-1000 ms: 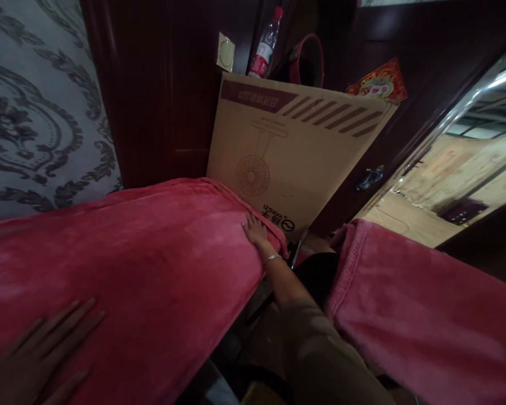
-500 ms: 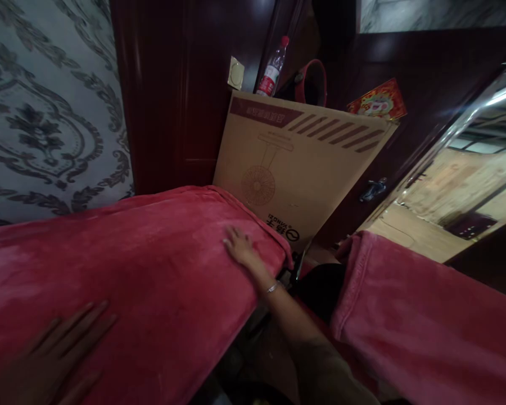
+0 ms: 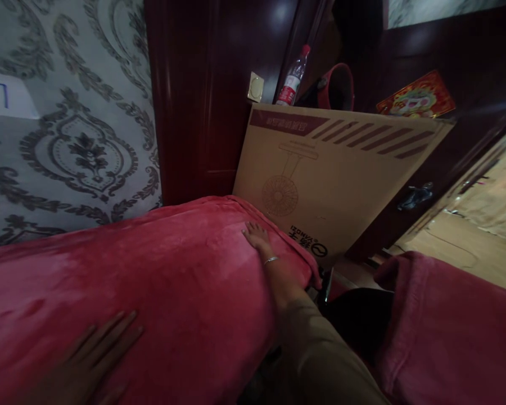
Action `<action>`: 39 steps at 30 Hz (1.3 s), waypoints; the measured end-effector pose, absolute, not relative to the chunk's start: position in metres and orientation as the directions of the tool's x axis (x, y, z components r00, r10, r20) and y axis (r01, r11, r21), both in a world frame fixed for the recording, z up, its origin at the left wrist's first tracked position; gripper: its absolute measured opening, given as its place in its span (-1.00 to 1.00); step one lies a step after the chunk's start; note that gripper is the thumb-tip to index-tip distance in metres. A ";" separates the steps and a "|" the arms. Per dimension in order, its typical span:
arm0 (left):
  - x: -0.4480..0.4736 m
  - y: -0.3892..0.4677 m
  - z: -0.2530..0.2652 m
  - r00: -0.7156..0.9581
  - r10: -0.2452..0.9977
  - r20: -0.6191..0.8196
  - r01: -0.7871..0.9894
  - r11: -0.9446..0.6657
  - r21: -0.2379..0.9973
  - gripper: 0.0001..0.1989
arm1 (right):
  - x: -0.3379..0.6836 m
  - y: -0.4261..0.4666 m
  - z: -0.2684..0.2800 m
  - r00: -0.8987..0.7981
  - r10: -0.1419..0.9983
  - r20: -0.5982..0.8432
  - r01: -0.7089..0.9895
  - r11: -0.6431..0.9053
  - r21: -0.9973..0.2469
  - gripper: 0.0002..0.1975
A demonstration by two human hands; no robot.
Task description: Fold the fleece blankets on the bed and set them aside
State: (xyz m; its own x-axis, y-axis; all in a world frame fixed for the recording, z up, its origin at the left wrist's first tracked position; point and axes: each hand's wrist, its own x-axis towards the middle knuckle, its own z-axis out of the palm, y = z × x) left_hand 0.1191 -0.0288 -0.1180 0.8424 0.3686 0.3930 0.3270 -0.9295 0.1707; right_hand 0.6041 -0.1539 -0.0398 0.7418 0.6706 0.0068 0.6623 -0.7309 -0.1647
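A pink-red fleece blanket (image 3: 164,281) lies spread over a raised surface across the left and middle. My left hand (image 3: 95,360) rests flat on it at the lower left, fingers spread. My right hand (image 3: 257,237), a silver bracelet on the wrist, presses flat on the blanket near its far right corner, beside a big cardboard box (image 3: 341,180) with a fan drawing. Neither hand holds anything.
The box leans against a dark wooden door (image 3: 202,95). A water bottle (image 3: 292,79) and a red round item (image 3: 336,87) sit behind it. Another pink-red blanket part (image 3: 447,337) lies at the lower right. Patterned wallpaper (image 3: 67,140) covers the left wall.
My right hand slid back toward the far corner of the blanket. The view shifted left, so the box and door now sit further right.
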 end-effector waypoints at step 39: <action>0.107 -0.015 -0.062 0.635 0.762 0.129 0.757 -0.647 0.095 -0.26 | 0.553 -0.081 -0.036 0.722 0.687 -0.084 0.676 -0.726 -0.128 -0.40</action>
State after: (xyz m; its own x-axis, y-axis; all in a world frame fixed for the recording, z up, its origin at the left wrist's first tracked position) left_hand 0.1065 -0.0153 -0.0622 0.6348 0.7618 0.1292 0.7567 -0.6468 0.0954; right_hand 0.5533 -0.0811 -0.0357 0.7216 0.6872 -0.0841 0.6761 -0.7256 -0.1283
